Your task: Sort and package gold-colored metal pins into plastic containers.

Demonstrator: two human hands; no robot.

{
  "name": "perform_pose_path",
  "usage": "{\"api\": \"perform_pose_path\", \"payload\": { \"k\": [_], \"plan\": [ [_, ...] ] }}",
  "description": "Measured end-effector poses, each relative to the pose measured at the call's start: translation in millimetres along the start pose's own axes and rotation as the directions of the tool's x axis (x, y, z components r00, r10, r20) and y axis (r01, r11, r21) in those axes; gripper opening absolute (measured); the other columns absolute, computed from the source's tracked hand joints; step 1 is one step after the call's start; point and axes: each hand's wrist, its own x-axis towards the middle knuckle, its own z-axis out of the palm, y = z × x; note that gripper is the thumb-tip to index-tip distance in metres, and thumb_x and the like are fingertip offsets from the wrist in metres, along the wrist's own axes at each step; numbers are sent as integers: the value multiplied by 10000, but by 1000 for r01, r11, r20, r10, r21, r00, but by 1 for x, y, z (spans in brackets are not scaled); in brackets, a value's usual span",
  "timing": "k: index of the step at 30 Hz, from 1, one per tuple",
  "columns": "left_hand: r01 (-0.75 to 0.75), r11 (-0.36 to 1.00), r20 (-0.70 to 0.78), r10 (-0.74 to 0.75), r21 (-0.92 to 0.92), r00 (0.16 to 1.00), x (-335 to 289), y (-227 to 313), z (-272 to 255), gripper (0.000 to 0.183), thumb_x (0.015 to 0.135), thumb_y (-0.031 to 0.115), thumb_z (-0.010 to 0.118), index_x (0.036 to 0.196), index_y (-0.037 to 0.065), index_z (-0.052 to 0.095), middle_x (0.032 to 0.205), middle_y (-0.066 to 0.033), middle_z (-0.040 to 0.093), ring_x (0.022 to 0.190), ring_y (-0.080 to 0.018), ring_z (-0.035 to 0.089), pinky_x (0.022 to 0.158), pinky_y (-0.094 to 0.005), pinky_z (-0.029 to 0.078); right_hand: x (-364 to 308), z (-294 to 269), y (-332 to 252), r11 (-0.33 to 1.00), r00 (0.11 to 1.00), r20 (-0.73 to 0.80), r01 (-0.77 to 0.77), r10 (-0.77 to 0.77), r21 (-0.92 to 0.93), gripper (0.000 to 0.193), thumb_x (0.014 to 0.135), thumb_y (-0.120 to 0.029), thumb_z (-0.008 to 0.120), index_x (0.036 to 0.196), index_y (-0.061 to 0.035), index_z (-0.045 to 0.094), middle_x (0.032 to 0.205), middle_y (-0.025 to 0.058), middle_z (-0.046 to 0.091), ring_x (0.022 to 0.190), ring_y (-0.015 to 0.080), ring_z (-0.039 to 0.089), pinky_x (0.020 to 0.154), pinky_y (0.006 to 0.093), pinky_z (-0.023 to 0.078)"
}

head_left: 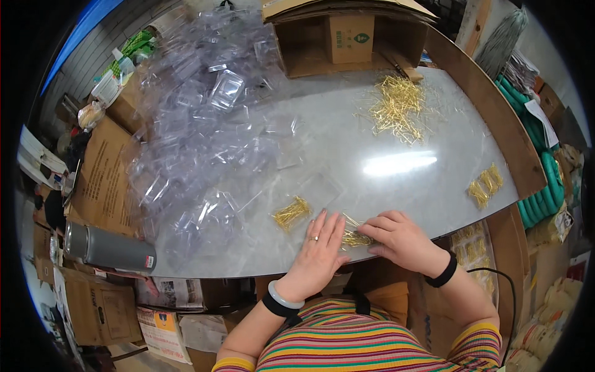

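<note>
Shells of clear plastic (204, 149) crowd the grey tabletop's (338, 105) left edge. At the near edge your left hand (316, 253) lies flat beside golden metal pins (354, 239); your right hand (404, 239) curls over them, grip unclear.

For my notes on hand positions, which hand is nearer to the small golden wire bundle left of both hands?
Left. The left hand lies just right of that small golden wire bundle; the right hand is farther right, at another golden bundle.
</note>
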Motion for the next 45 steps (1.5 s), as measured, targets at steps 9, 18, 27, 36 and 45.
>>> {"api": "perform_pose_path", "payload": {
  "k": [9, 18, 27, 36, 45],
  "plan": [
    [50, 995, -77, -43, 86, 996, -1, 9, 13, 639, 890, 168, 721, 1426, -30, 435, 1407, -228, 406, 1398, -456, 353, 1162, -581, 304, -10, 64, -36, 952, 888, -347, -261, 301, 158, 511, 853, 58, 576, 1359, 26, 508, 1413, 262, 469, 1313, 466, 454, 1100, 489, 410],
    [45, 999, -75, -46, -11, 996, -5, -3, 14, 517, 905, 47, 664, 1371, -27, 454, 1409, -237, 413, 1388, -453, 374, 1164, -565, 308, 9, 49, -31, 946, 952, -230, -130, 203, 297, 622, 871, 1, 611, 1454, 34, 395, 1495, 244, 414, 1408, 455, 376, 1179, 533, 295],
    [114, 963, -183, -161, -242, 970, -23, -1, -6, 533, 857, 79, 751, 1328, -4, 515, 1386, -227, 477, 1288, -423, 483, 1073, -445, 422, 9, 58, -18, 995, 976, -193, -90, 96, 39, 469, 849, -134, 717, 1298, -94, 584, 1285, 80, 592, 1249, 270, 527, 1139, 496, 365],
    [340, 940, -212, -329, 17, 920, -39, 8, -19, 525, 806, 113, 795, 1273, -24, 599, 1173, -193, 591, 1059, -390, 581, 897, -440, 491, 17, 67, -33, 1000, 957, -290, -17, 23, 22, 403, 824, -92, 682, 1220, -51, 617, 1264, 93, 621, 1222, 290, 556, 1091, 465, 429],
    [186, 980, -63, -181, 73, 981, -34, 6, -15, 641, 855, 54, 715, 1420, -70, 439, 1417, -247, 447, 1361, -459, 395, 1143, -537, 321, 12, 69, -43, 951, 936, -309, -76, 172, 300, 574, 760, 102, 587, 1324, 11, 538, 1396, 209, 506, 1302, 405, 488, 1094, 479, 428]
  ]
}}
